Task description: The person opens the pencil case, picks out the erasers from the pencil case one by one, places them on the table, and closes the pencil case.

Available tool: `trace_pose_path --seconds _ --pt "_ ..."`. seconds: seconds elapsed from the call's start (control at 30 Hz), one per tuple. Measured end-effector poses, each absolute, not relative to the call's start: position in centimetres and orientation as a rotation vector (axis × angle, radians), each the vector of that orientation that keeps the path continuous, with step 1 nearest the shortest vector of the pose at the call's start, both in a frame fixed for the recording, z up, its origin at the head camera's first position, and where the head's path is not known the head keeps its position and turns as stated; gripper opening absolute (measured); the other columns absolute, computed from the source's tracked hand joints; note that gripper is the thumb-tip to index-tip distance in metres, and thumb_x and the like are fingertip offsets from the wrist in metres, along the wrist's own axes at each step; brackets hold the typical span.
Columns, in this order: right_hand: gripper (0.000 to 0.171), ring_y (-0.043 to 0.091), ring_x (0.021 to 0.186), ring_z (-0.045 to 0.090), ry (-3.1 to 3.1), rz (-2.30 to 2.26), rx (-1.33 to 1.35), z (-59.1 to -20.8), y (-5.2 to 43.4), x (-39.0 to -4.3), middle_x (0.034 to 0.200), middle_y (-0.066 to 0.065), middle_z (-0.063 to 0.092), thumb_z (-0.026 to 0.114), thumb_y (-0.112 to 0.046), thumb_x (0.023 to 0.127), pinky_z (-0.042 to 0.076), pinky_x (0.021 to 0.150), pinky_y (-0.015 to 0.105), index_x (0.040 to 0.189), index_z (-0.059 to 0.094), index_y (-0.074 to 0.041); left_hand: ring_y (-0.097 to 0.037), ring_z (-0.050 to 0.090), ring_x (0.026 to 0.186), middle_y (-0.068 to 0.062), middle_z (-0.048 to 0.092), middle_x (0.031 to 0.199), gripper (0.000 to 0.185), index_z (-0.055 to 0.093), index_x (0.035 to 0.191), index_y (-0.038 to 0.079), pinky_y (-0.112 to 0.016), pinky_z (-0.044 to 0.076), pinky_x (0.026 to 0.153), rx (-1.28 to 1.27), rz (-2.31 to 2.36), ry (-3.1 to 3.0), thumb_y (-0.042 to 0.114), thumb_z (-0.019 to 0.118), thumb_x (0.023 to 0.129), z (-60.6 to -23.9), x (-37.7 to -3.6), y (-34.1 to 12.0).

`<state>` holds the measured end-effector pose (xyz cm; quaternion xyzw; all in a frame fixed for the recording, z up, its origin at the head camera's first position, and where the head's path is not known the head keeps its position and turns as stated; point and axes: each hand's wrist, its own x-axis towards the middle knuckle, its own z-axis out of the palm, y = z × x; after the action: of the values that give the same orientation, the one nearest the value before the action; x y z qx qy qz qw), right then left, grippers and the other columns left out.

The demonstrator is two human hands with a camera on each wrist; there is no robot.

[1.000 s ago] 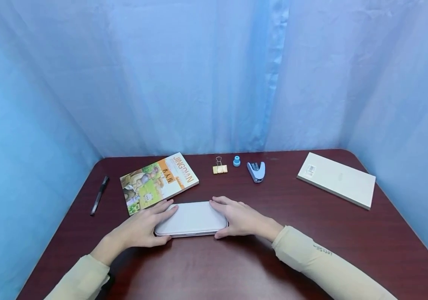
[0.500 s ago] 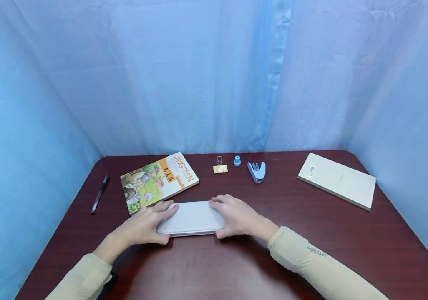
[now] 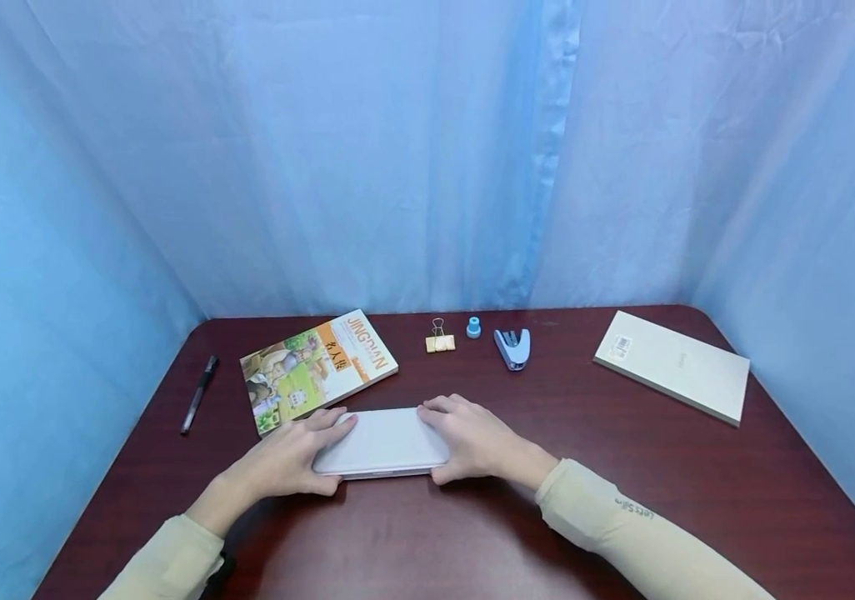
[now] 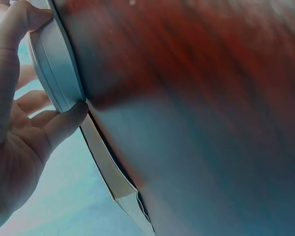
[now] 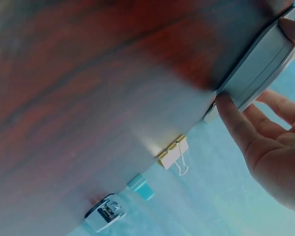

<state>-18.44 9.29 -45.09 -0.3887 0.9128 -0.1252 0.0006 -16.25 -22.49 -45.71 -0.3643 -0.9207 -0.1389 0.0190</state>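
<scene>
Both hands are on a flat white pencil case [image 3: 382,442] lying on the dark red counter [image 3: 697,500]. The left hand [image 3: 285,462] grips its left end, fingers curled over the top edge and thumb on the near edge; the left wrist view shows thumb and fingers [image 4: 64,123] wrapped round the case's rim [image 4: 54,64]. The right hand [image 3: 472,437] grips the right end the same way, fingers over the far edge, thumb at the near side; in the right wrist view a fingertip [image 5: 226,105] presses the case's side [image 5: 260,61]. The case sits flat between the two hands, lid closed as far as the views show. Just beyond the left hand, nearly touching the case's far left corner, lies an illustrated book [image 3: 318,367]; further left of that hand, a black pen [image 3: 198,393]. Beyond the right hand, well apart from it: a yellow binder clip [image 3: 439,342], a small blue cap-like piece [image 3: 473,327], and a blue-grey stapler [image 3: 512,346]. Far right of the right hand lies a beige book [image 3: 671,362], back cover up. Blue curtain [image 3: 397,150] is behind the counter.
</scene>
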Motion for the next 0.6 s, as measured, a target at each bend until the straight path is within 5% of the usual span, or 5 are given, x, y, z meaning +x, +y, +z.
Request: trace_pose_path --seconds 0.27,0.6 --pt "0.084 0.025 0.11 0.058 2.917 -0.374 -1.279 -45.42 9.05 -18.24 0.13 0.011 0.061 0.085 -0.042 0.064 0.057 0.086 0.038 0.134 0.063 -0.001 -0.034 0.059 0.124 -0.022 0.057 0.14 0.08 0.057 0.145 0.007 -0.046 0.058 0.088 -1.155 -0.379 -2.813 0.035 0.078 0.073 -45.75 -16.41 -22.56" --pt "0.087 0.025 0.117 0.057 2.853 -0.416 -1.203 -45.01 9.32 -18.67 0.136 0.01 0.059 0.085 -0.039 0.068 0.053 0.096 0.038 0.141 0.059 -0.001 -0.034 0.06 0.122 -0.023 0.057 0.139 0.081 0.057 0.144 0.004 -0.045 0.058 0.086 -1.198 -0.334 -2.777 0.037 0.078 0.073 -45.82 -16.7 -22.62"
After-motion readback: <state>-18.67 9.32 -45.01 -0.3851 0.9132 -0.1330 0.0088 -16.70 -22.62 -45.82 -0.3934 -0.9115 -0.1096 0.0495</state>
